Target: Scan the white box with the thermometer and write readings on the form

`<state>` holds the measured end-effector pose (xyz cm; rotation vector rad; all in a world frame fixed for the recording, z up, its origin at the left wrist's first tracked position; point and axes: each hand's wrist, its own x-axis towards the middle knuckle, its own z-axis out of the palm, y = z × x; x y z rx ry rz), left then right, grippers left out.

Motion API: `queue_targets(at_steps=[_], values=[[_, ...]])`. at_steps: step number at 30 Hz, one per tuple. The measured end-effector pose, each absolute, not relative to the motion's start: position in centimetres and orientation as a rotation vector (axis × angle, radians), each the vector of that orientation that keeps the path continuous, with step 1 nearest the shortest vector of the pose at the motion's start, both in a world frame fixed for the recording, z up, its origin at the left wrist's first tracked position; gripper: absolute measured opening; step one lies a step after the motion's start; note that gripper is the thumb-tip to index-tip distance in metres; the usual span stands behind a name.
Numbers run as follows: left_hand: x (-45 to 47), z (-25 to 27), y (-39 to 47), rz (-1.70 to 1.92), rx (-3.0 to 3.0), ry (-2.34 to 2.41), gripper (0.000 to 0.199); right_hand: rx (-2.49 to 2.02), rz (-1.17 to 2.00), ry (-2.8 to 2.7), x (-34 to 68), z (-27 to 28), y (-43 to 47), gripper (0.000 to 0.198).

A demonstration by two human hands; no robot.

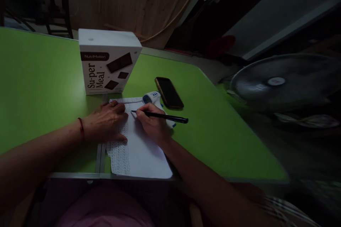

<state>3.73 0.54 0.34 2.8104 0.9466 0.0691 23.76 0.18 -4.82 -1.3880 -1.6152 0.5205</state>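
Observation:
A black pen (170, 116) is pinched in my right hand (153, 122), its tip at the upper part of a white sheet of paper (146, 159). Rows of small marks fill the left side of the sheet; the right side is blank. My left hand (108, 122) lies on the left part of the paper, fingers spread and holding nothing, with a red cord around the wrist. Just beyond my right hand rests a white handheld device with blue buttons (152, 96), partly hidden by that hand; it looks like an infrared thermometer.
A white NutriMotion box (106, 39) stands upright beyond the paper. To the right a dark smartphone (169, 93) lies on the green table (213, 142). Past the table's right edge is a large round, shiny object (255, 81). A dark chair (57, 14) stands behind the table.

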Motion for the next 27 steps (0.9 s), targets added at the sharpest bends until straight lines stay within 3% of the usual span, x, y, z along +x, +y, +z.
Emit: queue_targets(at_steps=[27], values=[[3.74,0.3,0.66,0.063,2.812,0.951,0.052,-1.412,0.539,-1.543,23.82,-4.97,0.03,0.015]])
